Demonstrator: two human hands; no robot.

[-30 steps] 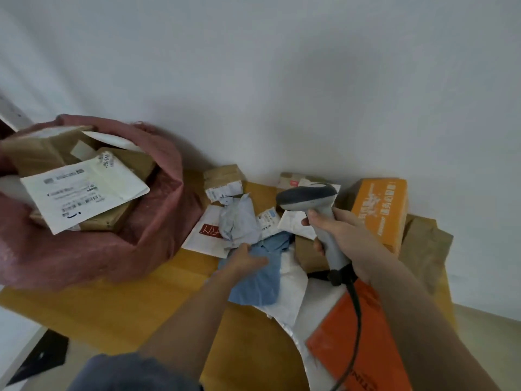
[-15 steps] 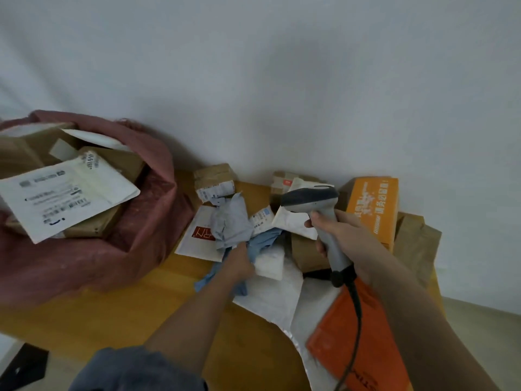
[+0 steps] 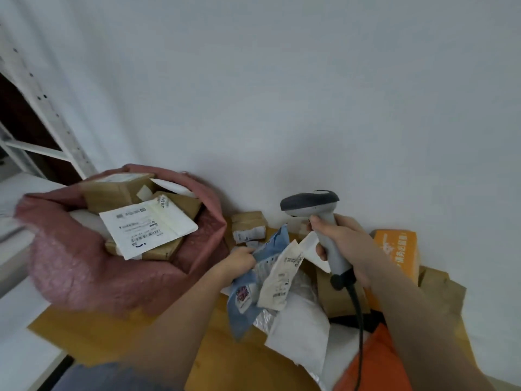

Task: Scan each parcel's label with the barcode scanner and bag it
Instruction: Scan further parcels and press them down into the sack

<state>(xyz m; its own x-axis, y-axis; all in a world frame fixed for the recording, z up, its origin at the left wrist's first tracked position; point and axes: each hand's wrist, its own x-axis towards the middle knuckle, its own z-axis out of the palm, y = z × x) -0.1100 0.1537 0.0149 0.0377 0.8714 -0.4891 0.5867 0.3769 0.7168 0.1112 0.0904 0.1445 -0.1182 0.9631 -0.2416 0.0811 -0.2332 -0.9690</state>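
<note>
Blue soft plastic mailer pouch [image 3: 248, 280] is pinched at its upper edge by our left hand [image 3: 242, 259], lifted off the pile; half a second ago it still lay on the heap, so pick-up is done. Cream paper label [image 3: 282, 277] on the pouch faces up, crumpled, tilted. Our right hand [image 3: 339, 244] is wrapped round the handle of the grey corded barcode scanner [image 3: 315, 221], head pointing left, above the pouch rather than at it yet. We judge the scan comes next: flatten the label, aim the scanner down. Pink woven plastic sack [image 3: 84, 266] sits left on the wooden worktop [image 3: 112, 331], mouth open, already holding brown cardboard boxes and a white labelled parcel [image 3: 149, 227]. Still unbagged near the wall: small brown box [image 3: 248, 225], orange carton [image 3: 397, 252], white padded mailer [image 3: 301, 331], orange plastic bag [image 3: 375, 362].
</note>
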